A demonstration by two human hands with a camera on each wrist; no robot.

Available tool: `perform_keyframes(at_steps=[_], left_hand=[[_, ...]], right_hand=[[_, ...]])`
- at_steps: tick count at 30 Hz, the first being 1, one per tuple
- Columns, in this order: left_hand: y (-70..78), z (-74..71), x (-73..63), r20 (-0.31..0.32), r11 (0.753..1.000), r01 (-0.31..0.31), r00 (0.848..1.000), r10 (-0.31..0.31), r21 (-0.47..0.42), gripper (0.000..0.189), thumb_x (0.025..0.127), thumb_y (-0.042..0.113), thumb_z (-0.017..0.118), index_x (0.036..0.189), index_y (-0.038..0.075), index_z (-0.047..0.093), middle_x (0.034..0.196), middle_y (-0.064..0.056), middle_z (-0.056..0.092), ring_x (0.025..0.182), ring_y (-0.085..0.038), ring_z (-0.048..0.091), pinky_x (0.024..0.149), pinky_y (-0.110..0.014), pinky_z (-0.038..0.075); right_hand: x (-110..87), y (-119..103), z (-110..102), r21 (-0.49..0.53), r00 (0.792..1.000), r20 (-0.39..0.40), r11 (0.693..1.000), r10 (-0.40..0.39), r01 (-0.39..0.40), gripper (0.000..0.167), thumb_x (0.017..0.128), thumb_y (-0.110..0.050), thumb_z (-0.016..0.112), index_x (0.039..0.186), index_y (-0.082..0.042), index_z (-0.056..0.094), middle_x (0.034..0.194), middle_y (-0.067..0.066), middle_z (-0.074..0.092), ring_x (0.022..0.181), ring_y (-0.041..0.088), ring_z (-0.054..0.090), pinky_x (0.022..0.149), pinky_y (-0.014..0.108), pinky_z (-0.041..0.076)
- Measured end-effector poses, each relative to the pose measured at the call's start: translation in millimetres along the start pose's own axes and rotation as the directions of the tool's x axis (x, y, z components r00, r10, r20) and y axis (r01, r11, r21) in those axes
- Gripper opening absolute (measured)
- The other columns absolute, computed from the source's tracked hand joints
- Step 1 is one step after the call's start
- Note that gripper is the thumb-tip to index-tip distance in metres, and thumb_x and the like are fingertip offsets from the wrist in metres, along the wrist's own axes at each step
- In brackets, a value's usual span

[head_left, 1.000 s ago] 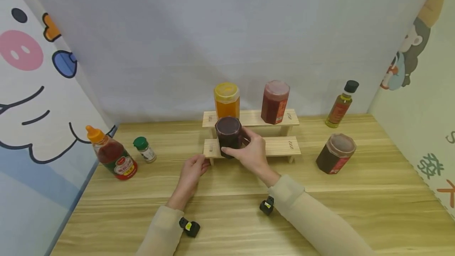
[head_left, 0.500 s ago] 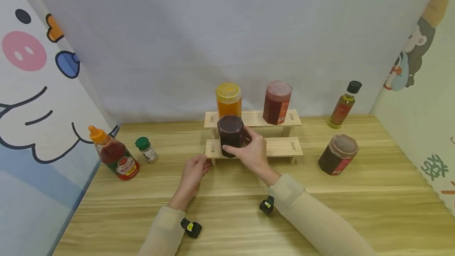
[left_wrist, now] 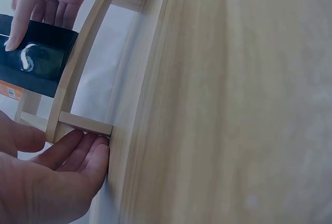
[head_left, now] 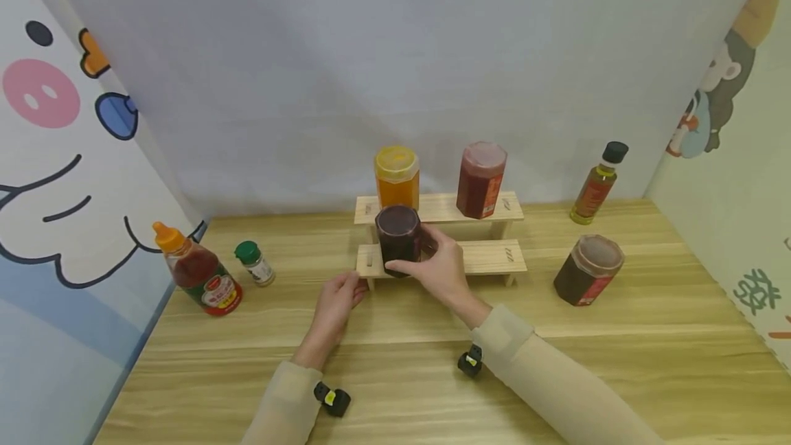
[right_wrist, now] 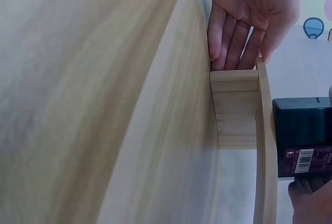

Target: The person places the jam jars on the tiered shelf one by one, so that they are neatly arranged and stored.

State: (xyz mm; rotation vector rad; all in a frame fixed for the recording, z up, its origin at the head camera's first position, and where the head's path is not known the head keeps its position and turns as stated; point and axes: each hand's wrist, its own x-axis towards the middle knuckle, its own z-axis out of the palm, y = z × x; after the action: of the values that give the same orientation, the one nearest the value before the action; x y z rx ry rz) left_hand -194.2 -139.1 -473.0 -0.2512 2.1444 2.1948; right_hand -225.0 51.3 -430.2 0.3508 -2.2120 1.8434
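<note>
My right hand [head_left: 440, 268] grips a dark jar [head_left: 398, 229] from its right side, thumb across the front. The jar stands upright at the left part of the lower step of a wooden two-step rack [head_left: 494, 256]. In the right wrist view the base of the jar [right_wrist: 303, 123] is right at the board. My left hand [head_left: 336, 299] holds the left end of that step. The left wrist view has its thumb [left_wrist: 28, 137] by the board's edge and its fingers [left_wrist: 78, 151] at the leg below.
On the upper step stand a yellow-lidded jar [head_left: 397, 180] and a red jar [head_left: 482, 180]. To the right are another dark jar [head_left: 587, 272] and an oil bottle [head_left: 596, 191]. A sauce bottle [head_left: 207, 277] and a green-capped shaker [head_left: 255, 264] stand at left.
The dark jar and right hand have barely moved, and both hands keep their hold. The head view has shifted slightly.
</note>
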Motion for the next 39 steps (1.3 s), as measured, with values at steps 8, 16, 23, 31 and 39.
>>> perform_keyframes(at_steps=[8, 16, 23, 31, 39], left_hand=[[0.7, -0.8, -0.3, 0.000, 1.000, 0.009, 1.000, -0.009, 0.002, 0.039, 0.104, 0.013, 0.039, 0.123, -0.019, 0.049, 0.120, -0.031, 0.053, 0.113, -0.039, 0.053, 0.098, -0.041, 0.044], [-1.0, -0.8, 1.1, 0.009, 1.000, 0.011, 1.000, -0.011, -0.004, 0.039, 0.104, 0.013, 0.038, 0.125, -0.020, 0.046, 0.122, -0.033, 0.052, 0.115, -0.040, 0.051, 0.099, -0.041, 0.043], [-0.9, 0.7, -0.3, 0.005, 1.000, 0.015, 1.000, -0.015, 0.009, 0.039, 0.104, 0.013, 0.038, 0.126, -0.019, 0.047, 0.121, -0.032, 0.053, 0.114, -0.039, 0.052, 0.098, -0.040, 0.044], [-1.2, 1.2, -0.3, 0.013, 1.000, 0.010, 1.000, -0.010, 0.002, 0.040, 0.104, 0.013, 0.038, 0.126, -0.020, 0.046, 0.121, -0.033, 0.052, 0.114, -0.040, 0.052, 0.098, -0.041, 0.044], [-0.2, -0.2, 0.1, 0.005, 1.000, 0.027, 1.000, -0.027, 0.004, 0.040, 0.104, 0.013, 0.038, 0.127, -0.018, 0.046, 0.121, -0.032, 0.052, 0.114, -0.039, 0.052, 0.098, -0.040, 0.044]], right_hand=[[-10.1, -30.3, -19.0, 0.053, 0.999, 0.054, 0.999, 0.003, -0.006, 0.068, 0.065, 0.000, 0.087, 0.125, 0.009, 0.056, 0.124, 0.024, 0.057, 0.114, 0.036, 0.055, 0.097, 0.043, 0.045], [-14.5, -4.5, -40.7, 0.080, 0.998, 0.044, 0.996, 0.035, -0.038, 0.074, 0.063, -0.008, 0.090, 0.127, 0.007, 0.056, 0.126, 0.023, 0.057, 0.117, 0.033, 0.053, 0.099, 0.035, 0.043], [-21.6, -1.4, -57.0, 0.057, 1.000, 0.018, 0.998, 0.023, -0.024, 0.070, 0.064, -0.005, 0.089, 0.125, 0.005, 0.058, 0.124, 0.018, 0.059, 0.116, 0.027, 0.055, 0.098, 0.031, 0.044], [-34.8, -33.1, -75.3, 0.020, 0.998, 0.016, 0.998, -0.055, 0.055, 0.062, 0.069, 0.008, 0.081, 0.124, 0.014, 0.053, 0.124, 0.027, 0.056, 0.117, 0.040, 0.051, 0.101, 0.046, 0.040], [-33.6, -16.2, -103.1, -0.002, 0.999, 0.021, 0.999, -0.035, 0.035, 0.066, 0.072, 0.001, 0.082, 0.129, 0.009, 0.052, 0.129, 0.021, 0.054, 0.121, 0.032, 0.049, 0.101, 0.034, 0.041]])
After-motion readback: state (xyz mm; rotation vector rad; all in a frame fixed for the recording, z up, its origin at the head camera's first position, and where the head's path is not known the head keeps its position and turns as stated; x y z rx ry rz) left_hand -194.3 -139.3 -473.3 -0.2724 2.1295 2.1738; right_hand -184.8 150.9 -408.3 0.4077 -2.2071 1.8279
